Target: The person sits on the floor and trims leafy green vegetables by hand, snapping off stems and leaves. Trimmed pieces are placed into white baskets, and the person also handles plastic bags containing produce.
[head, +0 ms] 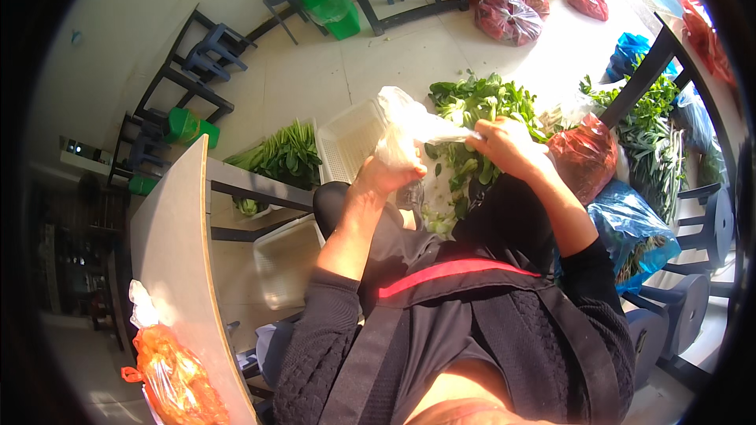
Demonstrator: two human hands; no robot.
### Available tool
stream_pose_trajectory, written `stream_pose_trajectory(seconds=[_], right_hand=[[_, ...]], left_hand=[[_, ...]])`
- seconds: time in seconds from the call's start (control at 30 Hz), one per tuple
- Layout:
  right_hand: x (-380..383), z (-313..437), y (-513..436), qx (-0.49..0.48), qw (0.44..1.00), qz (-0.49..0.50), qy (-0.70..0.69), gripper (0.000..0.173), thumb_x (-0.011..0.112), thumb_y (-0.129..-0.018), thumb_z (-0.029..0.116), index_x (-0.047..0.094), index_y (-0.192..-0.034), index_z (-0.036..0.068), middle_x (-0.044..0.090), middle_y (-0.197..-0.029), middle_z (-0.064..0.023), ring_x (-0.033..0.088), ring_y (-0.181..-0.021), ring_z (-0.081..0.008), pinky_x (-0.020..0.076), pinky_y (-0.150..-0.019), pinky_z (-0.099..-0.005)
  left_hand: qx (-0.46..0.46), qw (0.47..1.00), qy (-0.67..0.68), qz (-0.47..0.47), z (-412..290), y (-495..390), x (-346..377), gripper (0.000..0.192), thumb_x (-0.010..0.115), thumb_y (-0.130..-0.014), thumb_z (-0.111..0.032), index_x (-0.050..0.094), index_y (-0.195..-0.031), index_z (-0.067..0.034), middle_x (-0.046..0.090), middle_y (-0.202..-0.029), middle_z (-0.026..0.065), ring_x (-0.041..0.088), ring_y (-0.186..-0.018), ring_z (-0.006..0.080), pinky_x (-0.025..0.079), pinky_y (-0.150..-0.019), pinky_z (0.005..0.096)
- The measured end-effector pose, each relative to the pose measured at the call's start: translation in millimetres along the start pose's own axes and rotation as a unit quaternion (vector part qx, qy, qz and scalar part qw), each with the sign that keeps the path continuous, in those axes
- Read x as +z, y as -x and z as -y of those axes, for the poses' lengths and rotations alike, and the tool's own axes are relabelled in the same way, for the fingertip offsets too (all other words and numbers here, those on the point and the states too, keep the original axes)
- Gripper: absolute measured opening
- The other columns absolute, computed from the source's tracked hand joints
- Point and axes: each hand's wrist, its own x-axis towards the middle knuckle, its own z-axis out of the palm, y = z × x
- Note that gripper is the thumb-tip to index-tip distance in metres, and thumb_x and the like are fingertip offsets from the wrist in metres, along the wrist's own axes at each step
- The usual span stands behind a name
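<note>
Both of my hands are on a thin white plastic bag [401, 112], held above my knees. My left hand [387, 176] grips its bulging lower part; what the bag contains cannot be made out in the glare. With my right hand [511, 144] I pinch a narrow, drawn-out end of it, stretched to the right. Beneath and beyond the bag, a pile of leafy greens [481, 100] lies on the tiled floor, with loose leaves near my feet. A white perforated plastic basket [348, 130] stands behind my left hand.
Long-stemmed greens [289, 153] lie left of the basket, and another white basket [289, 262] sits under the grey table [171, 236]. On my right are a red plastic bag [585, 156], a blue plastic bag [632, 218] and plastic stools [679, 307]. Several filled bags [508, 18] rest farther off.
</note>
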Motion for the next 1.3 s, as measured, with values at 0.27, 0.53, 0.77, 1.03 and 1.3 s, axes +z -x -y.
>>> stream_pose_trajectory(seconds=[0.27,0.53,0.77,1.03,1.3], right_hand=[[58.2,41.1,35.3,-0.090,0.988,0.117,-0.035,0.018,0.060,-0.086,0.012,0.054,-0.096,-0.001,0.066,-0.077,-0.0217,0.066,-0.085,-0.0397,0.0521,-0.069,-0.0512],[34.7,19.1,9.8,0.057,0.989,-0.084,-0.110,0.015,0.069,-0.086,0.020,0.068,-0.095,0.008,0.068,-0.085,-0.0159,0.066,-0.083,-0.0361,0.0522,-0.073,-0.0446],[-14.5,-5.7,1.5,0.019,0.933,-0.270,-0.237,0.015,0.071,-0.085,0.010,0.073,-0.099,0.007,0.062,-0.081,0.0001,0.057,-0.074,-0.0082,0.0456,-0.069,-0.0219],[-2.4,20.4,29.4,-0.008,0.919,-0.379,-0.106,0.011,0.067,-0.080,0.004,0.066,-0.091,0.007,0.063,-0.079,-0.0119,0.064,-0.073,-0.0295,0.0517,-0.064,-0.0375],[42.8,57.2,47.6,-0.125,0.957,-0.083,-0.248,0.034,0.083,-0.075,0.019,0.068,-0.104,0.011,0.062,-0.094,-0.0097,0.064,-0.082,-0.0266,0.0524,-0.073,-0.0390]], left_hand=[[0.167,0.925,-0.255,-0.229,24.5,-26.3,2.5,0.014,0.065,-0.089,-0.012,0.066,-0.097,0.000,0.057,-0.072,-0.0008,0.046,-0.051,0.0076,0.035,-0.046,0.0243],[0.160,0.907,-0.380,-0.085,6.8,9.0,30.5,0.022,0.062,-0.095,-0.016,0.066,-0.106,0.002,0.062,-0.089,0.0000,0.054,-0.072,0.0079,0.043,-0.063,0.0243],[0.120,0.919,-0.302,-0.223,-42.2,26.7,-22.3,0.037,0.064,-0.096,-0.033,0.063,-0.113,-0.001,0.067,-0.107,0.0085,0.063,-0.094,0.0187,0.051,-0.085,0.0367],[0.202,0.975,-0.019,-0.086,-38.6,18.1,-15.9,0.098,0.062,-0.082,-0.072,0.039,-0.141,0.003,0.044,-0.144,0.0268,0.041,-0.136,0.0413,0.038,-0.108,0.0586],[0.182,0.967,-0.131,-0.123,43.1,-22.4,26.7,0.036,0.057,-0.100,-0.021,0.053,-0.127,0.002,0.065,-0.113,0.0142,0.064,-0.105,0.0253,0.056,-0.089,0.0372]])
